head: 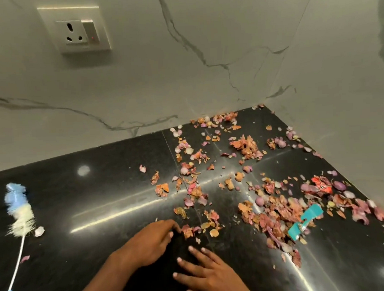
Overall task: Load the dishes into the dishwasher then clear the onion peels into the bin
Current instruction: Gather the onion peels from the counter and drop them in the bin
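Left grip (151, 239): fingers curled, tips touching onion peels (277, 209) just ahead on the counter (100, 193). Right grip (205, 274): fingers spread flat. Bottle brush (19, 216) lies well left.

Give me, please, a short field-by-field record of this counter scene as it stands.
surface: black stone countertop in a marble-walled corner
onion peels: scattered widely, densest to the right
left hand: fingertips touching peels near the counter's middle
right hand: flat on the counter, fingers spread, holding nothing
bottle brush: lying at far left
teal plastic tag: among the peels at right
wall socket: upper left
bin: not in view
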`<action>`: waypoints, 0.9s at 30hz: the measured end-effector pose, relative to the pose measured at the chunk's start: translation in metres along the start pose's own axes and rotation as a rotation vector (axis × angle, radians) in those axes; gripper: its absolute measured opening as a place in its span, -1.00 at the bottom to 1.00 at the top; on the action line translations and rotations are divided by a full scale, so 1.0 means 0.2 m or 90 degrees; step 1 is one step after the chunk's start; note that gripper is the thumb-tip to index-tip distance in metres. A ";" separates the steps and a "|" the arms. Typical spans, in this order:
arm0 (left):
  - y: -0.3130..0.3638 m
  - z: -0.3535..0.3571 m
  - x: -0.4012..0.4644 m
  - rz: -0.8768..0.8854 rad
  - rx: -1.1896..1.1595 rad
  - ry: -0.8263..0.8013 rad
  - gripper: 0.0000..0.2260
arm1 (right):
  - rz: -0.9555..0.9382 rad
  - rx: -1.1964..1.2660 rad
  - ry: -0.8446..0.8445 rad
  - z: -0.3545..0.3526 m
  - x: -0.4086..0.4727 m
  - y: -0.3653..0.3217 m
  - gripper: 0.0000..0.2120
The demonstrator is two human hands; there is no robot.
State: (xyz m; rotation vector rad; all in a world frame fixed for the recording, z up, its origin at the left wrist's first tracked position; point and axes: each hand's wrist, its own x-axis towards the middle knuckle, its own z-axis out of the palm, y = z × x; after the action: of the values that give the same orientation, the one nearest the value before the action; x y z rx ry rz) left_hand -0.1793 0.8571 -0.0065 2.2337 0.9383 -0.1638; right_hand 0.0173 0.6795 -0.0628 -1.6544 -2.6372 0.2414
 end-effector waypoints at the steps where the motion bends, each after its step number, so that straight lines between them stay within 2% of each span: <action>1: -0.01 -0.02 0.03 -0.011 0.001 -0.006 -0.87 | 0.046 -0.011 0.007 0.00 0.01 0.02 -0.44; 4: -0.01 -0.08 0.10 -0.073 -0.068 -0.005 -0.91 | 0.255 -0.025 -0.005 -0.06 0.06 0.15 -0.35; 6: -0.02 -0.09 0.12 -0.112 -0.213 -0.020 -0.91 | 0.419 -0.040 -0.005 -0.12 0.08 0.29 -0.34; 8: -0.04 -0.11 0.12 -0.148 -0.377 -0.011 -0.87 | 0.561 0.023 -0.021 -0.22 0.10 0.40 -0.24; 10: -0.06 -0.14 0.11 -0.175 -0.485 0.000 -0.81 | 0.591 0.026 0.030 -0.31 0.13 0.46 -0.16; 13: -0.08 -0.15 0.10 -0.175 -0.539 -0.011 -0.78 | 0.456 0.039 0.063 -0.40 0.20 0.41 -0.32; 17: -0.10 -0.14 0.10 -0.178 -0.585 -0.011 -0.77 | 0.069 -0.036 -0.055 -0.26 0.21 0.20 -0.40; 18: -0.10 -0.14 0.10 -0.179 -0.594 -0.011 -0.77 | 0.013 -0.068 -0.078 -0.19 0.20 0.16 -0.39; 20: -0.09 -0.14 0.10 -0.177 -0.598 -0.011 -0.76 | 0.007 -0.091 -0.093 -0.10 0.16 0.13 -0.33; 22: -0.09 -0.14 0.10 -0.175 -0.613 -0.006 -0.77 | 0.110 -0.058 -0.055 -0.07 0.13 0.17 -0.29; 25: -0.11 -0.14 0.08 -0.184 -0.640 -0.003 -0.77 | 0.393 -0.026 -0.047 -0.11 0.15 0.24 -0.24; 27: -0.11 -0.14 0.08 -0.184 -0.649 -0.006 -0.76 | 0.585 0.022 -0.038 -0.16 0.17 0.29 -0.13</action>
State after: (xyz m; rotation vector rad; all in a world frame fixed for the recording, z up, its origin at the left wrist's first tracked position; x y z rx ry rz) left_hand -0.1869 0.8962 -0.0040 1.1613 1.0207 0.1542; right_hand 0.0570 0.7394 -0.0423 -2.7320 -1.6811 0.3315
